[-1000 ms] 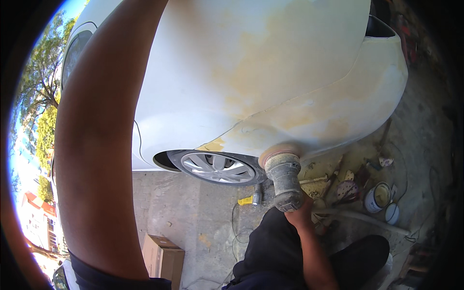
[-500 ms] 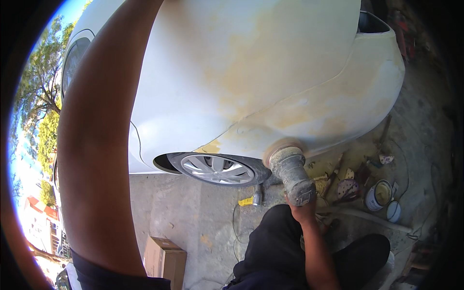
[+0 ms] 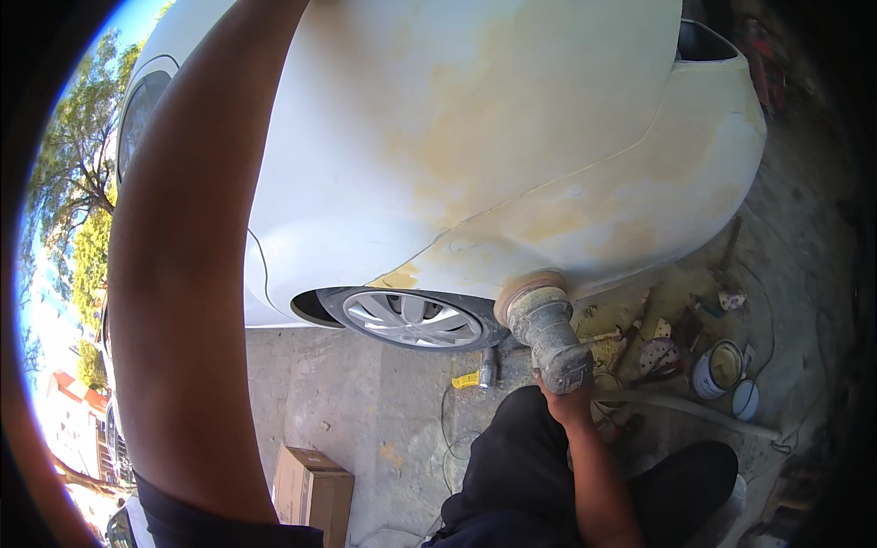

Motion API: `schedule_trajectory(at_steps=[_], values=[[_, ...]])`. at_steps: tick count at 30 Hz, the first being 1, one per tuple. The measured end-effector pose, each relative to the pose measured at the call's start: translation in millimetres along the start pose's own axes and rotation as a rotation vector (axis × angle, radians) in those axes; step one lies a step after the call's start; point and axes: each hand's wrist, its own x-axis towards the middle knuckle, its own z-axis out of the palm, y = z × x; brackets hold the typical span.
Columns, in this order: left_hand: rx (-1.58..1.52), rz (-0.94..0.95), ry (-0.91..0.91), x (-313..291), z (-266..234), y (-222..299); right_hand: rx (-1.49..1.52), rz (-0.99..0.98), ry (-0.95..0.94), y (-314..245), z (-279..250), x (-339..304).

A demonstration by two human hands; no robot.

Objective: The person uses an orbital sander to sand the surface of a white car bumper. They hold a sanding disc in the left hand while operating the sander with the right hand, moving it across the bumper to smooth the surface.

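Observation:
A dusty grey power sander (image 3: 546, 333) is in my right hand (image 3: 568, 400), which is closed round its rear end. The sander's round pad (image 3: 530, 290) meets the lower edge of a white car's bumper (image 3: 594, 219), just right of the wheel (image 3: 413, 320). Yellowish filler patches and sanded areas mottle the bumper and the fender above it. My left arm (image 3: 183, 292) stretches up along the left side, in front of the car body. The left hand lies beyond the top edge, out of sight.
A cardboard box (image 3: 312, 493) stands on the concrete floor at lower left. Near the wheel lies a tool with a yellow part (image 3: 468, 379). An open can (image 3: 718, 368), its lid (image 3: 744, 399), perforated sanding discs (image 3: 660, 356) and a hose (image 3: 685, 411) lie to the right.
The sander and my right hand have shifted slightly left, and the pad has moved a little along the bumper's lower edge toward the wheel. My left arm is practically still.

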Motion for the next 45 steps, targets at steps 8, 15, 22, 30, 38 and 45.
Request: schedule_trajectory(at_steps=[8,15,22,30,38,45], values=[[-0.026,-0.002,-0.008,1,-3,5,0.186,0.152,-0.031,12,-3,3],[-0.013,-0.035,-0.018,-3,-1,7,0.158,0.128,0.029,3,3,-4],[-0.037,-0.008,-0.02,-1,-2,9,0.036,-0.038,-0.022,-24,-9,10],[-0.039,-0.026,-0.02,-3,-2,18,-0.027,-0.061,-0.03,-30,-2,3],[-0.015,0.002,-0.016,-2,-1,6,-0.153,-0.103,-0.082,-25,7,0],[-0.051,-0.08,-0.089,0,-3,29,-0.113,-0.054,-0.063,-28,1,1]])
